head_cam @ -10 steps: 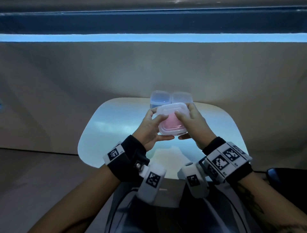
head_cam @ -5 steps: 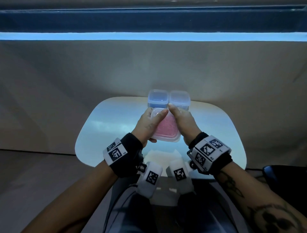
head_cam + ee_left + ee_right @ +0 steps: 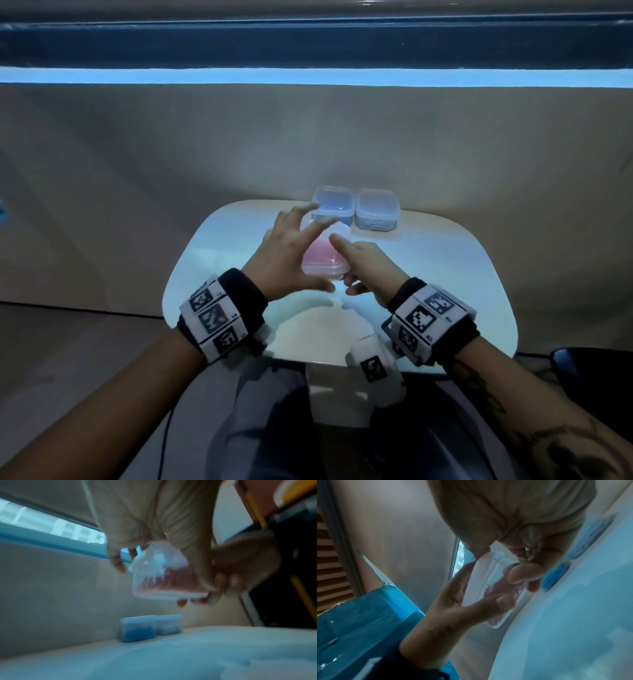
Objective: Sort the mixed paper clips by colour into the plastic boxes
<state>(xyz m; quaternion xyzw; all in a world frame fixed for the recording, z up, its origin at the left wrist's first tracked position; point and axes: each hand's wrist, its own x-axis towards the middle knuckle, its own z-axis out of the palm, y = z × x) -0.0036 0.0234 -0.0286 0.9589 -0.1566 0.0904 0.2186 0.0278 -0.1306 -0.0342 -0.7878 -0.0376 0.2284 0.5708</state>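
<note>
Close up, the right hand pinches the top rim of a clear lidded box holding pink paper clips, thumb over its front. The left hand comes up from below with spread fingers against the box. Two boxes with blue clips sit at the pale table's far edge, blurred.

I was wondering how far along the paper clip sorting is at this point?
Nearly finished, it seems. The blue-clip box and pale-clip box stand lidded at the table's far edge. The right hand grips the lidded pink-clip box above the table; the left hand is spread beside it. Setting it down remains.
</note>
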